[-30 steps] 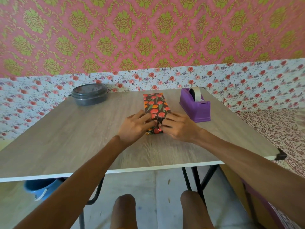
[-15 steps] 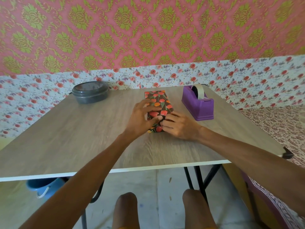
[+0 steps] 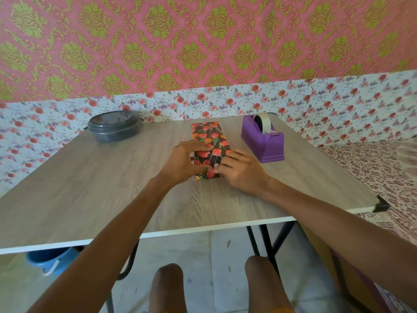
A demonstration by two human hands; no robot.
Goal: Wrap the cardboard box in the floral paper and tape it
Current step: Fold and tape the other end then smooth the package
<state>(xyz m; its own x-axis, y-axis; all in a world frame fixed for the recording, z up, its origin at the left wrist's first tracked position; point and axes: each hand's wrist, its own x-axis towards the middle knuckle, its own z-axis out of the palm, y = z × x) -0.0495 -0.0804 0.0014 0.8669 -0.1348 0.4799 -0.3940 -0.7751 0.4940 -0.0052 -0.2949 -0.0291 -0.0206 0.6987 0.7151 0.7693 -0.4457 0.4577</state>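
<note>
L hand [image 3: 182,163] grips box's [image 3: 209,134] near end, R hand's [image 3: 242,171] fingertips press flap [image 3: 208,174]. Risk: lift R for dispenser [image 3: 264,142], right of box, and flap springs open.

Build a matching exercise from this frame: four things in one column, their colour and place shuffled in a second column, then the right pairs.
Things
1. box
2. dispenser
3. tub
4. bucket

Colour and place
A. blue, on the floor under the table
B. purple, right of the box
C. grey, lidded, far left corner
D. dark floral paper, mid-table

Pairs: 1-D, 2-B, 3-C, 4-A
</note>
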